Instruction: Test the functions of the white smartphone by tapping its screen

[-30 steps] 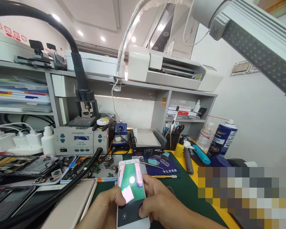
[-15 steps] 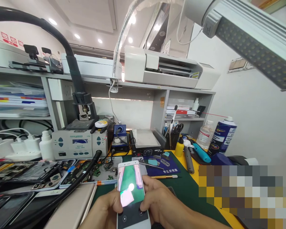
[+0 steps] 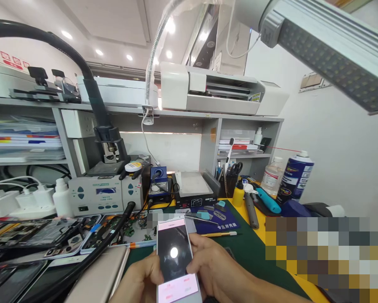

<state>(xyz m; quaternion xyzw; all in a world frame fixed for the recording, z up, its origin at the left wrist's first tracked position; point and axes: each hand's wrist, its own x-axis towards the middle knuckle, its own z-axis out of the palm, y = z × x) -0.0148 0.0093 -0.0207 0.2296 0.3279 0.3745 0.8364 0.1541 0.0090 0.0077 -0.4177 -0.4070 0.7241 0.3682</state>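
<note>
Left hand clasped on its nine-o'clock edge, right hand on its three-o'clock edge, the white smartphone at six o'clock above the green mat is best held steady for light thumb presses.

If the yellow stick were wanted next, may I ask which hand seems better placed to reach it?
Probably the right hand: the yellow stick lies just beyond it. The left hand is across the phone, which both hold.
</note>
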